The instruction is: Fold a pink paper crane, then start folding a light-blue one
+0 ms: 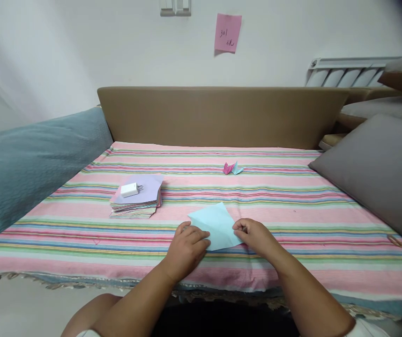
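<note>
A light blue sheet of origami paper (217,224) lies on the striped cloth before me, its corners turned at an angle. My left hand (189,245) is over its lower left edge, with thumb and forefinger closed on the paper and the other fingers bent. At the right corner, my right hand (252,234) pinches the sheet between thumb and fingertips. Beyond the sheet sit two small folded paper pieces, one magenta (227,168) and one light blue (236,168), side by side.
To the left is a stack of coloured paper (148,187) with a white charger plug (130,189) on top. The striped cloth (92,229) covers the seat. A grey cushion (380,173) leans at right, near a small brown loop (395,240). A brown backrest (222,117) stands behind.
</note>
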`<action>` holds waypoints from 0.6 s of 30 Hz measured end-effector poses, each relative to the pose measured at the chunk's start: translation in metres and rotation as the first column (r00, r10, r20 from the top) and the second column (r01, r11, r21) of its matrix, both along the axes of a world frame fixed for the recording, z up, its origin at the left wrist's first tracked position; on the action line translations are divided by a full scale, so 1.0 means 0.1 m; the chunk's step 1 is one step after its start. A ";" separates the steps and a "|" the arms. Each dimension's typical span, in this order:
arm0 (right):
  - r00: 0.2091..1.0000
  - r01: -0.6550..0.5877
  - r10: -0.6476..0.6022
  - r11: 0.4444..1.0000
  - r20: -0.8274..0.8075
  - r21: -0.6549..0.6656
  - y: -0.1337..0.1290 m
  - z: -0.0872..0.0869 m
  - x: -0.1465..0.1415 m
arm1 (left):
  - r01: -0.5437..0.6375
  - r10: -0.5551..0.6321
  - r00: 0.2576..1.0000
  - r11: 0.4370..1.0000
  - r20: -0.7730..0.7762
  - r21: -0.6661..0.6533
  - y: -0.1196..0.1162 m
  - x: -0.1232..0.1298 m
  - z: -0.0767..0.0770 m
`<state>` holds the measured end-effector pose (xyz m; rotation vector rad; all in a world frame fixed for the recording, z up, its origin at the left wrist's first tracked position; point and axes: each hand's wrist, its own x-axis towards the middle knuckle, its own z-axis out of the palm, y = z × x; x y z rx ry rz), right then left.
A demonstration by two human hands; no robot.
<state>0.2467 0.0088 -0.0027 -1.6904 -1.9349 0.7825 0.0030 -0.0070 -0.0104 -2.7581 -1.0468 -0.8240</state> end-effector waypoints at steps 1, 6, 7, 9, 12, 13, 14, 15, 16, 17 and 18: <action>1.000 -0.003 0.003 1.000 0.002 -0.017 -0.01 0.01 0.01 | -0.017 0.017 1.000 1.000 0.002 0.010 0.01 -0.01 0.01; 0.999 -0.018 0.014 0.990 -0.031 -0.140 -0.06 0.06 0.01 | -0.070 0.070 0.998 0.996 0.005 0.054 0.06 -0.06 0.00; 0.999 -0.023 0.017 0.987 -0.041 -0.162 -0.07 0.06 0.01 | -0.075 0.074 0.997 0.995 0.017 0.070 0.07 -0.07 0.00; 0.998 -0.031 0.022 0.982 -0.053 -0.188 -0.08 0.07 0.01 | -0.089 0.085 0.995 0.991 0.043 0.099 0.08 -0.08 -0.01; 0.997 -0.057 0.044 0.980 -0.071 -0.191 -0.11 0.08 0.00 | -0.114 0.109 0.993 0.988 0.047 0.102 0.11 -0.10 -0.02; 0.995 -0.073 0.058 0.979 -0.081 -0.191 -0.12 0.08 0.00 | -0.123 0.120 0.992 0.988 0.040 0.094 0.11 -0.11 -0.02; 0.993 -0.093 0.076 0.977 -0.093 -0.193 -0.13 0.08 -0.01 | -0.133 0.131 0.991 0.987 0.033 0.086 0.12 -0.13 -0.01; 0.990 -0.114 0.095 0.973 -0.104 -0.198 -0.15 0.08 -0.02 | -0.142 0.140 0.990 0.987 0.024 0.077 0.13 -0.14 -0.01; 0.987 -0.135 0.114 0.969 -0.111 -0.206 -0.16 0.08 -0.03 | -0.151 0.150 0.989 0.986 0.015 0.066 0.14 -0.15 -0.02; 0.985 -0.155 0.132 0.964 -0.115 -0.217 -0.17 0.09 -0.05 | -0.161 0.161 0.987 0.986 0.005 0.055 0.16 -0.17 -0.02; 0.982 -0.175 0.153 0.958 -0.114 -0.227 -0.19 0.09 -0.07 | -0.170 0.171 0.985 0.984 -0.004 0.042 0.17 -0.19 -0.03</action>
